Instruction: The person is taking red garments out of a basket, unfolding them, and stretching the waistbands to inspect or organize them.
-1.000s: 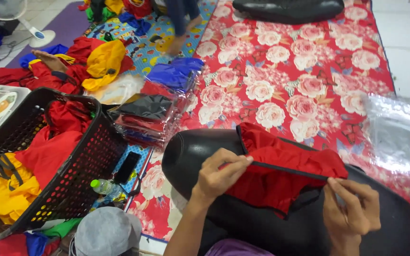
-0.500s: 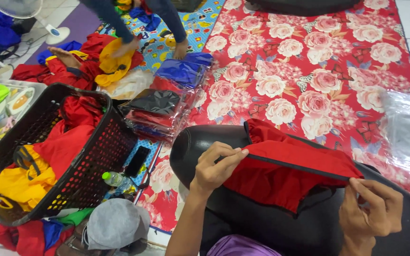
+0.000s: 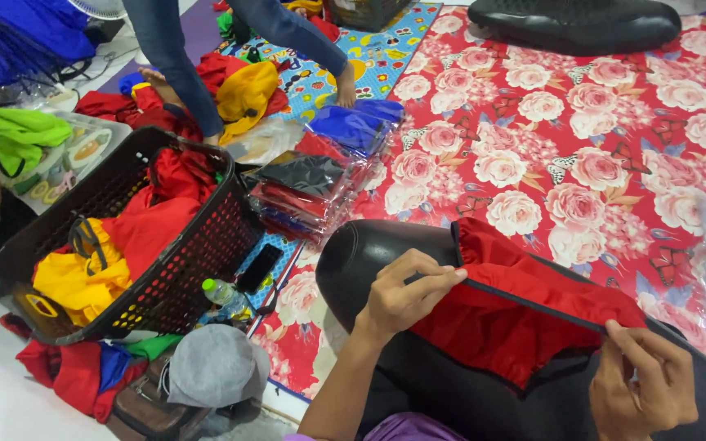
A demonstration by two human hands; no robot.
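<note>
Hands, 2, pinch a red cover's (image 3: 525, 327) black hem taut over a black seat (image 3: 369, 253): left hand (image 3: 402, 294), right hand (image 3: 643, 392). Fitting step, it seems; pulling the hem evenly matters.

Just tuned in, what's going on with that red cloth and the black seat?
A person stretches a red fabric cover over a black seat lying on a floral mat. The left hand pinches the cover's black-trimmed edge near the seat's nose; the right hand grips the same edge farther back. The nose is bare. A black basket of red and yellow fabric and a stack of bagged covers sit to the left, where another person stands.
</note>
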